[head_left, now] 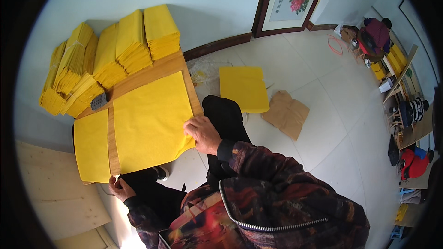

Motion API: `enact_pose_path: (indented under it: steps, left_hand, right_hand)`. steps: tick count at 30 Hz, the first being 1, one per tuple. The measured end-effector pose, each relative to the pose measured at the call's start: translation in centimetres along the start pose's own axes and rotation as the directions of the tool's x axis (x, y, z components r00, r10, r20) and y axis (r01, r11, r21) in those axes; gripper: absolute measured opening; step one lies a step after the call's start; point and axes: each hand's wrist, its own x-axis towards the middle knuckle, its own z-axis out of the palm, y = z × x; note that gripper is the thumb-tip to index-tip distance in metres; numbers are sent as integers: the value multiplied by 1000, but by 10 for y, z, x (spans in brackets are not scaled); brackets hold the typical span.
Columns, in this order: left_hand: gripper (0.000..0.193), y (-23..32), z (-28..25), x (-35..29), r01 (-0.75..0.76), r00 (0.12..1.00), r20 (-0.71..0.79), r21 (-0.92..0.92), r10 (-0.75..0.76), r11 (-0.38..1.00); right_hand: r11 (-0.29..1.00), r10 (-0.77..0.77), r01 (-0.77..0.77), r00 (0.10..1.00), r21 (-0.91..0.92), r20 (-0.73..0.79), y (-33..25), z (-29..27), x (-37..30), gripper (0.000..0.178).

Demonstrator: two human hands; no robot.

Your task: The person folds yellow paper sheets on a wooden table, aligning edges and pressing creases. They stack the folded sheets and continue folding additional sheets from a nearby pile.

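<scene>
A large yellow sheet [152, 120] lies on the wooden table [191, 80], its near right corner bent down over the edge. My right hand [203, 133] is closed on that corner with curled fingers. To the left lies a narrower yellow sheet [92, 147], with a strip of bare wood between the two. At its near right corner is my left hand [122, 189], thumb and fingers pinched together at the sheet's edge. The fingertips are partly hidden there.
Thick stacks of yellow sheets [134, 41], some tied in bundles, line the table's far side by the wall. A grey block [98, 102] sits before them. On the right, a yellow-topped stool [243, 87] stands near brown paper [286, 114] on the floor. People [378, 34] sit farther right.
</scene>
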Motion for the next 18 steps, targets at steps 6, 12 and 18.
enact_pose_path:
  steps: [6,12,18]
  left_hand:
    - [34,8,3,-2,23,1000,11,-2,-23,1000]
    - [33,11,3,-3,27,1000,9,17,-27,999]
    - [31,15,2,-4,28,1000,12,47,-29,998]
  right_hand:
    - [1000,-7,7,1000,-11,6,1,1,1,31]
    - [1000,-30,30,999,5,-11,-1,-1,2,31]
    - [1000,-21,22,1000,6,-9,-1,0,2,32]
